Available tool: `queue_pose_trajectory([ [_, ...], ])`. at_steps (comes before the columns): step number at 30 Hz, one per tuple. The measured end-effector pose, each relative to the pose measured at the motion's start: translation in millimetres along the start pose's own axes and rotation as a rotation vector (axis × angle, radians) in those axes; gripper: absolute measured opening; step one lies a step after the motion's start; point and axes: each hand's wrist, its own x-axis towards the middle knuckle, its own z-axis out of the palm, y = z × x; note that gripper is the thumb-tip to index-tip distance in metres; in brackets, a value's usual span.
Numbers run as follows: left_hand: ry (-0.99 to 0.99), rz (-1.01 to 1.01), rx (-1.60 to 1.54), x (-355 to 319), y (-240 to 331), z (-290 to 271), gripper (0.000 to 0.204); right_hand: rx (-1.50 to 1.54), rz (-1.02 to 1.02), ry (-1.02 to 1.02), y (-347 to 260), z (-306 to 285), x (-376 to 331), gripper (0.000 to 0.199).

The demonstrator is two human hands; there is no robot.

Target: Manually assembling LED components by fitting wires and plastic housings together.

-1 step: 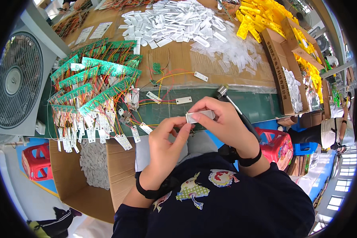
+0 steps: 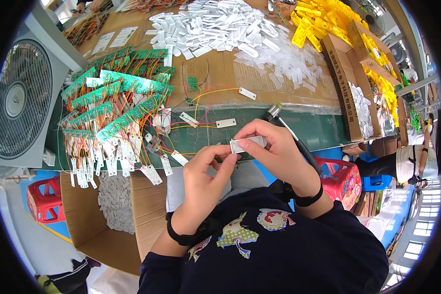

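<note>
My right hand [image 2: 274, 147] is closed round a small white rectangular plastic case [image 2: 252, 143], its thumb lying along the top face. At the case's left end, the thumb and fingertips of my left hand [image 2: 206, 171] pinch its edge. Both hands are above the near edge of the green table [image 2: 299, 130]. Just past them lie a white strip board [image 2: 226, 123] with red and yellow wires and a small green circuit board [image 2: 193, 83]. A hammer [image 2: 274, 110] with a black handle rests beside my right hand, its handle partly hidden behind it.
Wired green circuit boards [image 2: 137, 82] are heaped at left, beside a grey fan [image 2: 22, 98]. White plastic cases [image 2: 215, 29], clear covers [image 2: 284, 61] and yellow housings [image 2: 311, 24] are piled farther back. A carton [image 2: 340, 83] stands right; another [image 2: 149, 206] holds pale pieces below the table.
</note>
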Motion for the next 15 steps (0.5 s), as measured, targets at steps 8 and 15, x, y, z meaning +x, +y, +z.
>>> queue_pose_trajectory([
  [8, 0.09, -0.01, -0.016, -3.8, -6.8, 8.5, 0.007, 0.04, -0.085, 0.23, 10.3, 16.6, -16.1, 0.01],
  [15, 0.142, 0.137, 0.118, -6.5, 1.3, 12.6, 0.008, -0.028, -0.145, 0.31, 11.7, 26.2, -19.8, 0.01],
])
